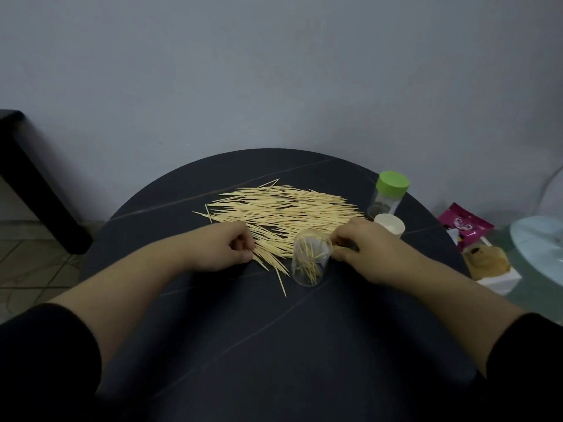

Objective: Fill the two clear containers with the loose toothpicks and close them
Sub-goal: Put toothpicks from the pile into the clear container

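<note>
A wide heap of loose toothpicks [283, 214] lies across the middle of the round black table [243, 345]. An open clear container [310, 257] stands at the heap's near edge with several toothpicks inside. My left hand [227, 249] rests on the heap's near left edge, its fingers curled and pinching toothpicks. My right hand [364, 252] is just right of the open container, fingers curled and pinching toothpicks at the heap's right edge. A second clear container with a green lid [387, 194] stands closed at the back right. A white lid [390, 226] lies just in front of it.
Right of the table, a lower glass surface holds a pink packet [464, 228], a wrapped bun on a white box [490, 266] and a pale blue plate [539, 242]. A dark furniture leg [36, 190] stands at the left. A grey wall is behind.
</note>
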